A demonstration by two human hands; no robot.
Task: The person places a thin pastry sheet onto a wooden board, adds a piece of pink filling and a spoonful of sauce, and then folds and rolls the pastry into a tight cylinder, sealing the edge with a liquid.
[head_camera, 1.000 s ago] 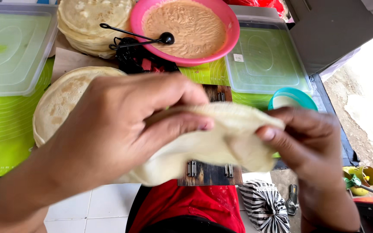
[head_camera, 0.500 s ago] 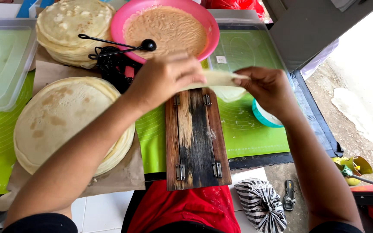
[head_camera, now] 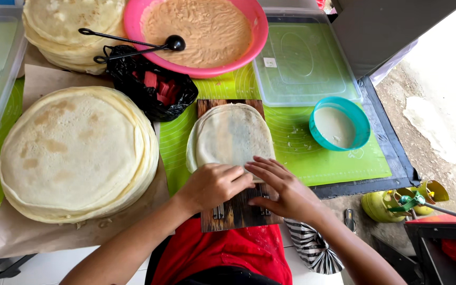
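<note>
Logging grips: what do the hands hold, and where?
Both the left hand and right hand press the thin crepe at its near edge; nothing is lifted.

left of hands: pancake stack (head_camera: 75,153) close, blocks | ahead: wrapper (head_camera: 231,136) on board (head_camera: 236,211), then black bag (head_camera: 151,87), pink bowl (head_camera: 201,31) | right: green mat (head_camera: 302,158) bare up to teal bowl (head_camera: 340,124)

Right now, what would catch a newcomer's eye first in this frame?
Both hands, the left hand and right hand, press the near edge of a thin round crepe laid on a dark wooden board. At left sits a tall crepe stack; at the top, a pink bowl of tan batter.
</note>
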